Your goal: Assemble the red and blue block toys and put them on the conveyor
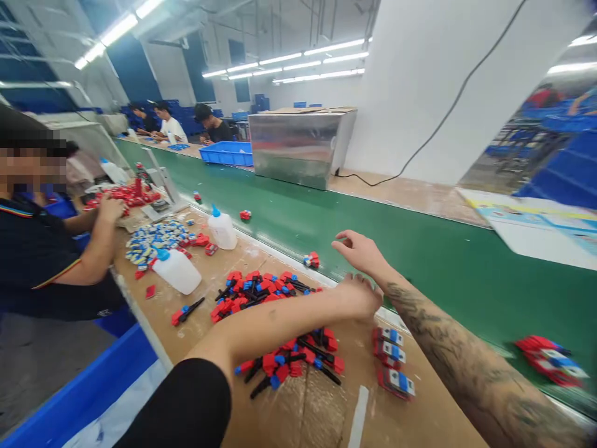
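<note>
My right hand [359, 250] is over the green conveyor belt, fingers stretched out and apart, holding nothing visible. Left of it, a small red, white and blue part [311, 259] lies at the belt's near edge. Below the right hand, my left hand [358, 297] is over the near edge of the belt, its fingers smeared by motion; whether it holds anything is hidden. My left forearm crosses above a pile of red and black plastic toy pieces [268, 289] with blue bits. Several red, white and blue toy blocks [392, 354] stand in a row near my left hand.
White bottles with blue caps [178, 271] stand on the cardboard-covered bench, beside a heap of white and blue pieces [158, 239]. A co-worker [46, 249] handles red parts at left. More parts [553, 359] ride the belt [438, 267]. A metal box [293, 148] stands beyond.
</note>
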Action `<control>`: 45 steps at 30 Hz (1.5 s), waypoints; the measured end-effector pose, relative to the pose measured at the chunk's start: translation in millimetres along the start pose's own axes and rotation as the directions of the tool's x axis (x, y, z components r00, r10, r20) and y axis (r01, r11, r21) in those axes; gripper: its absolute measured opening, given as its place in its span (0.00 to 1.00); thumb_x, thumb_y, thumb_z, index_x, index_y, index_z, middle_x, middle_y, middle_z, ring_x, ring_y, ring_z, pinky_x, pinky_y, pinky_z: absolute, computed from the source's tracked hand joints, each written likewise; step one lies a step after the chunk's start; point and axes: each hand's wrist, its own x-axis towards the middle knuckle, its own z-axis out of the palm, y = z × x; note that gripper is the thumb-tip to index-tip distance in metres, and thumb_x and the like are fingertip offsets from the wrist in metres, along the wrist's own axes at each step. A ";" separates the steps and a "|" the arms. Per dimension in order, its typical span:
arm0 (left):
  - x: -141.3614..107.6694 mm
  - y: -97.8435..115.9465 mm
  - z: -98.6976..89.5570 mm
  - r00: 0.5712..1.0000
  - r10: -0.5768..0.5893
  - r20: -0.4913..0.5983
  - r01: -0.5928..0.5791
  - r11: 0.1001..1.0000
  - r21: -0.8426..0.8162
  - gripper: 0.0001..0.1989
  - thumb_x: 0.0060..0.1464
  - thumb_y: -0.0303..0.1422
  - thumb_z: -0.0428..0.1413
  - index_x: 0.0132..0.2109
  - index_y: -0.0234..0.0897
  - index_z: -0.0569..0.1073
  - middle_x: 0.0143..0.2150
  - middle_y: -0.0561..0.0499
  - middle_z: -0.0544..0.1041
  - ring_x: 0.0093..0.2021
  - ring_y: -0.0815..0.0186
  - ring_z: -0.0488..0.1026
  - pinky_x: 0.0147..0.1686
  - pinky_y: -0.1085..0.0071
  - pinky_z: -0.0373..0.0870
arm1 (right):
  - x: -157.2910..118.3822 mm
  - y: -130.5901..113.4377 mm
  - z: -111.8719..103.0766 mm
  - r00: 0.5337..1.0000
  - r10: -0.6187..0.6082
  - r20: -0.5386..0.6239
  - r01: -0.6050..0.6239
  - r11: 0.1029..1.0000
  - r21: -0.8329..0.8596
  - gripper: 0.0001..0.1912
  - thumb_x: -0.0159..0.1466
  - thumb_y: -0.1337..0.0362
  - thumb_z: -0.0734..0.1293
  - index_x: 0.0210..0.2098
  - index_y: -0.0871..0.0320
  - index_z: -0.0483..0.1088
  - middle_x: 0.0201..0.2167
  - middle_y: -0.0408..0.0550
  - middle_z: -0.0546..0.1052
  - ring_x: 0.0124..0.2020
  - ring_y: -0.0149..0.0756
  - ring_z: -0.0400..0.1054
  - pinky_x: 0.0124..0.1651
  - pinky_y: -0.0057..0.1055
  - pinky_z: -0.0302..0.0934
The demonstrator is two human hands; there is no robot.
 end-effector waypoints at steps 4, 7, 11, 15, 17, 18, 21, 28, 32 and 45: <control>-144.5 -6.7 16.1 0.983 -0.030 -0.179 0.027 0.999 -0.021 0.16 0.58 0.42 0.57 0.46 0.34 0.74 0.43 0.41 0.76 0.47 0.53 0.72 0.48 0.60 0.70 | 35.1 -18.3 64.6 0.988 0.057 0.146 -0.042 0.994 -0.099 0.24 0.63 0.52 0.66 0.49 0.66 0.74 0.41 0.66 0.79 0.42 0.53 0.75 0.43 0.39 0.65; -236.7 -5.3 47.1 0.905 -0.393 -0.161 0.369 0.915 -0.163 0.06 0.60 0.36 0.54 0.41 0.40 0.72 0.39 0.48 0.76 0.40 0.59 0.74 0.39 0.67 0.71 | 34.9 -25.3 94.1 0.983 0.053 0.174 -0.029 0.990 -0.139 0.17 0.64 0.57 0.65 0.42 0.66 0.76 0.42 0.69 0.78 0.44 0.54 0.75 0.44 0.40 0.65; -288.7 3.8 109.0 0.799 -0.594 -0.095 0.564 0.795 -0.223 0.19 0.54 0.30 0.58 0.54 0.44 0.70 0.51 0.45 0.72 0.42 0.57 0.77 0.40 0.64 0.74 | 21.0 -22.3 91.7 0.985 -0.002 0.172 0.023 0.992 -0.121 0.10 0.59 0.66 0.67 0.38 0.65 0.77 0.41 0.67 0.79 0.46 0.53 0.74 0.48 0.39 0.63; -288.7 13.4 151.6 0.750 -0.614 -0.245 0.536 0.782 -0.318 0.15 0.57 0.28 0.55 0.51 0.43 0.73 0.57 0.42 0.65 0.42 0.60 0.76 0.44 0.62 0.75 | -6.8 -13.4 59.6 0.996 -0.032 0.081 0.031 0.999 0.015 0.11 0.59 0.65 0.68 0.40 0.64 0.77 0.40 0.61 0.80 0.47 0.48 0.73 0.52 0.37 0.62; -286.4 14.7 159.6 0.732 -0.603 -0.316 0.498 0.791 -0.356 0.11 0.59 0.28 0.53 0.48 0.42 0.75 0.53 0.43 0.67 0.39 0.63 0.76 0.43 0.63 0.76 | -32.9 -7.8 40.6 1.000 -0.026 -0.012 0.027 0.994 0.109 0.17 0.64 0.60 0.64 0.49 0.62 0.74 0.44 0.57 0.79 0.46 0.44 0.73 0.51 0.36 0.64; -286.1 14.7 161.0 0.729 -0.595 -0.339 0.483 0.797 -0.362 0.10 0.60 0.29 0.53 0.48 0.42 0.75 0.50 0.44 0.68 0.38 0.63 0.76 0.42 0.63 0.76 | -51.2 -4.4 31.8 0.997 -0.015 -0.070 0.030 0.974 0.224 0.20 0.66 0.57 0.62 0.53 0.62 0.71 0.46 0.56 0.79 0.46 0.42 0.73 0.50 0.36 0.65; -287.4 14.2 158.3 0.723 -0.579 -0.377 0.464 0.811 -0.357 0.12 0.59 0.33 0.56 0.49 0.41 0.74 0.46 0.46 0.70 0.40 0.60 0.76 0.41 0.64 0.76 | -128.9 8.6 13.0 0.970 0.122 -0.212 0.092 0.623 0.777 0.23 0.66 0.53 0.61 0.55 0.59 0.68 0.49 0.56 0.77 0.45 0.44 0.75 0.44 0.39 0.70; -259.3 8.1 124.1 0.713 -0.524 -0.466 0.435 0.851 -0.293 0.17 0.60 0.36 0.55 0.55 0.39 0.71 0.54 0.42 0.71 0.51 0.55 0.73 0.49 0.59 0.72 | -333.4 36.6 30.8 0.819 0.569 0.080 0.032 -0.185 0.982 0.14 0.66 0.52 0.62 0.39 0.47 0.77 0.43 0.46 0.79 0.43 0.41 0.75 0.40 0.37 0.73; -236.8 -0.3 108.3 0.840 -0.451 -0.302 0.384 0.887 -0.256 0.14 0.59 0.29 0.52 0.52 0.38 0.74 0.48 0.44 0.76 0.48 0.58 0.74 0.48 0.62 0.71 | -388.8 30.1 47.8 0.811 0.561 0.169 0.007 -0.298 0.955 0.16 0.64 0.51 0.65 0.45 0.50 0.78 0.44 0.51 0.80 0.42 0.45 0.76 0.41 0.41 0.73; -239.6 86.1 124.9 0.748 -0.613 0.254 -0.046 -0.430 -0.902 0.24 0.44 0.40 0.68 0.47 0.35 0.73 0.30 0.55 0.75 0.13 0.83 0.53 0.11 0.84 0.51 | -431.2 15.6 40.7 0.963 0.267 -0.044 0.070 -0.090 0.993 0.44 0.41 0.56 0.85 0.56 0.48 0.71 0.41 0.47 0.79 0.42 0.43 0.73 0.45 0.35 0.67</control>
